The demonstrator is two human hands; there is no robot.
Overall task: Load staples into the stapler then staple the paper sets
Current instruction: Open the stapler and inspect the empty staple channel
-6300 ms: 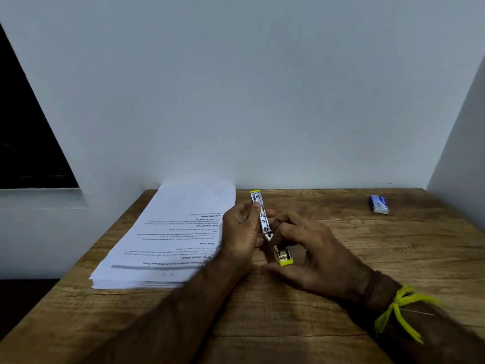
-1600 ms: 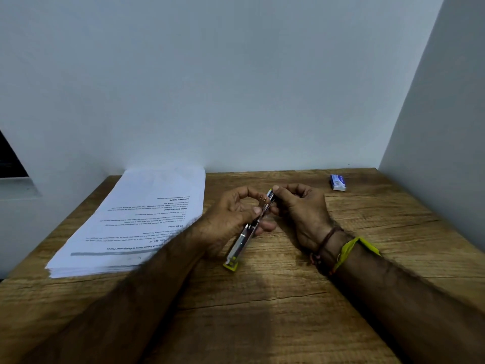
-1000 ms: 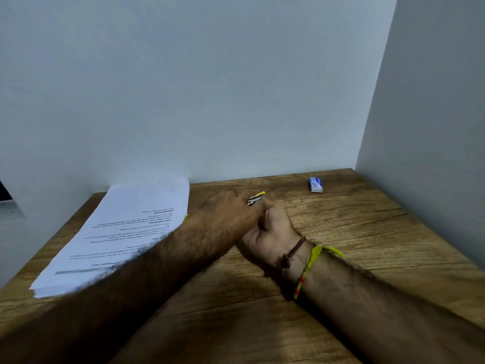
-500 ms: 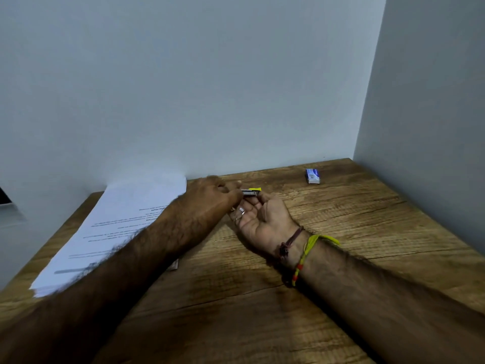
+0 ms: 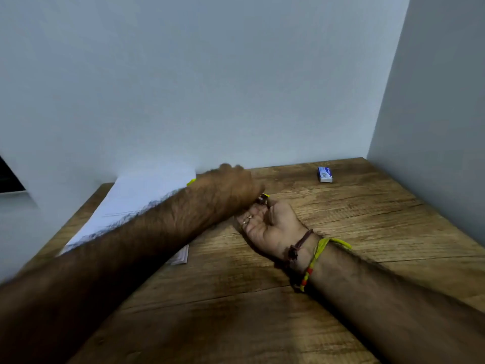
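Head view: the left hand (image 5: 233, 185) lies knuckles-up over the stapler (image 5: 263, 198), of which only a yellow-tipped end shows; its fingers are hidden, so their grasp cannot be told. The right hand (image 5: 267, 224) rests palm-up on the tabletop (image 5: 367, 232), fingers curled beneath the stapler. The paper stack (image 5: 141, 198) lies left; a staple box (image 5: 325, 174) sits far right.

Brown wood-grain tabletop (image 5: 354, 232) with dark knots and long cracks, tucked into a corner. Plain pale blue-grey back wall (image 5: 210, 88) beyond the hands; matching side wall (image 5: 441, 127) off to the right. Dark window opening (image 5: 8, 177) far left. Dim, even light.
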